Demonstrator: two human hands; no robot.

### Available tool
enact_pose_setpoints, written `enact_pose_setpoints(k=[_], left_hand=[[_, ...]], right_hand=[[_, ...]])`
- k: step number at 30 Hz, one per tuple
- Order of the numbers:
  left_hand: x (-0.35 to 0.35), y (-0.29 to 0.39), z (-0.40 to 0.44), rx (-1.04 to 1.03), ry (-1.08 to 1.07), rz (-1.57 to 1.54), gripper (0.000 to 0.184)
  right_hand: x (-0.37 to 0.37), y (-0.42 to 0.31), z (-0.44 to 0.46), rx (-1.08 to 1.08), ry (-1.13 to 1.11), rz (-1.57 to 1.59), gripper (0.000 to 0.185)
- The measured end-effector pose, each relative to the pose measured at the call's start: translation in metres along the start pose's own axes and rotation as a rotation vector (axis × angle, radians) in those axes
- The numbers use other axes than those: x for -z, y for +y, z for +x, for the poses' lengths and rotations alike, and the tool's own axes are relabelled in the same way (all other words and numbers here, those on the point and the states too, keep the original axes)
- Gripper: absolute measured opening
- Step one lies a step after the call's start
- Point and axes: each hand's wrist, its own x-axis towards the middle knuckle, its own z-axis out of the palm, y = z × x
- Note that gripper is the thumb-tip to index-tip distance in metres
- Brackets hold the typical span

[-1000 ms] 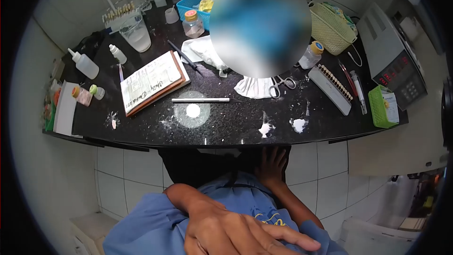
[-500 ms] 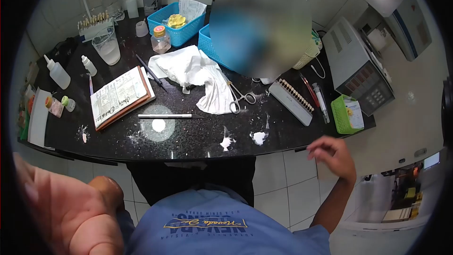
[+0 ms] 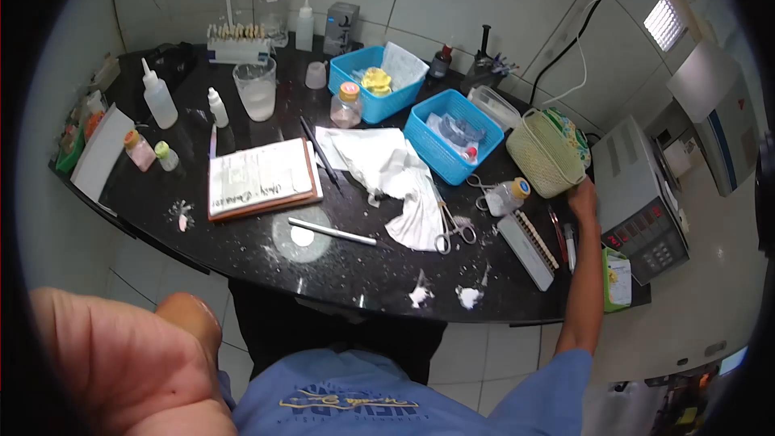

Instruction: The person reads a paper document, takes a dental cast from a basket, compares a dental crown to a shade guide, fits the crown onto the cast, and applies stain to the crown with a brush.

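Note:
Close to the camera at the lower left, my left hand (image 3: 133, 363) shows its palm; its fingers are out of sight. At the far right of the black counter (image 3: 266, 246), my right hand (image 3: 583, 199) is closed at the near right corner of a cream woven basket (image 3: 539, 163), its fingertips partly hidden. The basket leans towards me. A patterned green item (image 3: 570, 131) lies behind it. Below my right hand are a syringe-like tube (image 3: 570, 246) and a shade guide (image 3: 525, 250). A small capped jar (image 3: 507, 198) stands left of them.
Two blue baskets (image 3: 456, 136) hold small items. A white cloth (image 3: 383, 165), scissor-like clamps (image 3: 457, 232), a notebook (image 3: 262, 178) and a metal-handled tool (image 3: 331, 231) lie on the counter. White powder heaps (image 3: 468, 298) are near the front edge. A grey machine (image 3: 642, 194) stands at the right.
My right hand has moved from in front of the counter to the woven basket. The view has shifted, and the blurred area over the back of the counter is gone. My left hand stays close by.

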Motion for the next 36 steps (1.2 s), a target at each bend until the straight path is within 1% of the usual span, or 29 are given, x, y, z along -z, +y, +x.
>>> enact_pose_setpoints(k=[1, 2, 3, 4, 5, 6, 10, 12, 18, 20, 22, 26, 28, 31, 32, 34, 35, 36], left_hand=[[0.003, 0.005, -0.002, -0.033, -0.017, -0.007, 0.007], [0.011, 0.012, -0.003, -0.067, -0.044, 0.001, 0.007], [-0.036, -0.01, 0.023, -0.106, -0.067, 0.02, 0.007], [-0.055, -0.022, 0.036, -0.138, -0.089, 0.041, 0.007], [-0.057, -0.02, 0.036, -0.156, -0.114, 0.049, 0.007], [-0.056, -0.018, 0.034, -0.161, -0.134, 0.047, 0.008], [-0.062, -0.023, 0.03, -0.146, -0.171, 0.01, 0.01], [-0.071, -0.03, 0.027, -0.158, -0.179, 0.016, 0.012], [-0.071, -0.023, 0.006, -0.148, -0.142, 0.088, 0.018], [-0.074, -0.034, 0.008, -0.133, -0.118, 0.087, 0.02], [-0.068, -0.031, -0.001, -0.131, -0.095, 0.089, 0.022], [-0.064, -0.033, -0.014, -0.154, -0.013, 0.108, 0.026], [-0.058, -0.031, -0.025, -0.146, 0.071, 0.071, 0.028], [-0.064, -0.035, -0.042, -0.025, 0.185, -0.095, 0.031], [-0.056, -0.039, -0.045, 0.0, 0.19, -0.158, 0.032], [-0.063, -0.023, -0.058, 0.014, 0.182, -0.245, 0.034], [-0.072, -0.031, -0.067, 0.03, 0.193, -0.272, 0.035], [-0.085, -0.028, -0.072, 0.054, 0.204, -0.291, 0.036]], right_hand=[[-0.026, 0.035, 0.01, 0.194, 0.053, 0.11, 0.038], [-0.036, 0.044, 0.016, 0.227, 0.044, 0.195, 0.038], [-0.033, 0.032, 0.015, 0.166, 0.005, 0.287, 0.04], [-0.042, 0.046, 0.021, 0.162, -0.075, 0.307, 0.048], [-0.054, 0.022, 0.012, 0.187, -0.065, 0.349, 0.048], [-0.072, 0.016, 0.004, 0.164, -0.058, 0.384, 0.049], [-0.107, 0.012, -0.035, 0.059, -0.049, 0.461, 0.051], [-0.123, -0.005, -0.033, 0.036, -0.033, 0.507, 0.051], [-0.152, -0.055, 0.002, 0.031, -0.051, 0.597, 0.055], [-0.154, -0.058, 0.007, 0.01, -0.059, 0.603, 0.056], [-0.155, -0.065, 0.017, -0.006, -0.06, 0.616, 0.057], [-0.145, -0.08, 0.067, 0.0, -0.04, 0.629, 0.06], [-0.112, -0.051, 0.091, -0.019, -0.017, 0.576, 0.061], [-0.035, 0.055, 0.047, -0.179, -0.017, 0.417, 0.063], [-0.048, 0.081, 0.053, -0.262, 0.054, 0.421, 0.08], [-0.047, 0.088, 0.053, -0.294, 0.162, 0.403, 0.081], [-0.043, 0.093, 0.052, -0.29, 0.156, 0.39, 0.081], [-0.043, 0.103, 0.051, -0.297, 0.216, 0.449, 0.079]])
